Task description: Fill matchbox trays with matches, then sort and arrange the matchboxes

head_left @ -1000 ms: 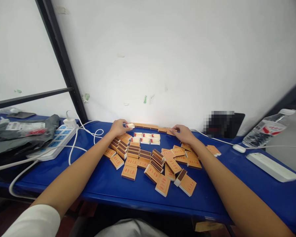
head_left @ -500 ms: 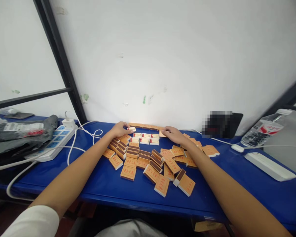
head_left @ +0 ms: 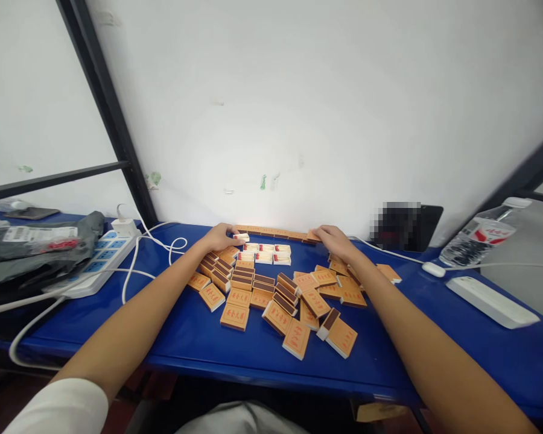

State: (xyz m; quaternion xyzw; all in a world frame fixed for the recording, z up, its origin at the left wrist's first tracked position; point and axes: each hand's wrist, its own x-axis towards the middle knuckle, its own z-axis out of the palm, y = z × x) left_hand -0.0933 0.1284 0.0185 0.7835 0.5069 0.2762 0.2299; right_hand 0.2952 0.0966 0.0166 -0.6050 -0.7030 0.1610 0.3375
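Note:
My left hand [head_left: 221, 237] is closed on a small white matchbox tray [head_left: 241, 238] with matches in it, just left of a block of several open trays [head_left: 263, 258] full of red-tipped matches. My right hand [head_left: 332, 240] pinches an orange matchbox cover [head_left: 314, 236] at the right end of a row of covers [head_left: 276, 232] along the wall. Whether that cover touches the row I cannot tell. Nearer to me, between my forearms, lie many orange matchboxes [head_left: 239, 296], some flat, some on edge showing brown striking strips.
On the left are a white power strip [head_left: 97, 265] with cables and a grey plastic bag [head_left: 40, 241]. A black tablet-like object [head_left: 428, 228], a plastic bottle [head_left: 479, 232] and a white oblong device [head_left: 492, 302] stand or lie on the right of the blue table [head_left: 185, 343].
My right hand has moved right and slightly back with the matchbox cover, from beside the trays to the row's right end. My left hand stays in place with its tray.

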